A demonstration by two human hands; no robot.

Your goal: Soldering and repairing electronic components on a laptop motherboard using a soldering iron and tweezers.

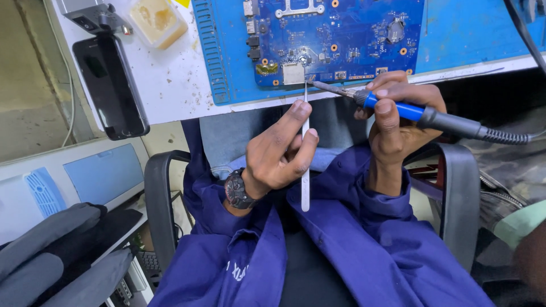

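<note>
A blue circuit board [341, 40] lies on a blue mat [455, 34] at the white bench's near edge. My left hand [278, 150], with a dark wristwatch, pinches silver tweezers [305, 170] whose tip points up at the board's lower edge beside a small metal square part [293, 73]. My right hand [398, 113] grips a blue-handled soldering iron [409, 111]; its metal tip [318, 85] reaches left to the same spot on the board. The two tool tips nearly meet there.
A black phone [111, 85] lies on the white bench at left, beside a yellowish sponge in a tray [156, 20]. The iron's black cable [506, 135] runs right. Chair armrests [159, 210] flank my blue-sleeved arms. Grey equipment [74, 182] sits at lower left.
</note>
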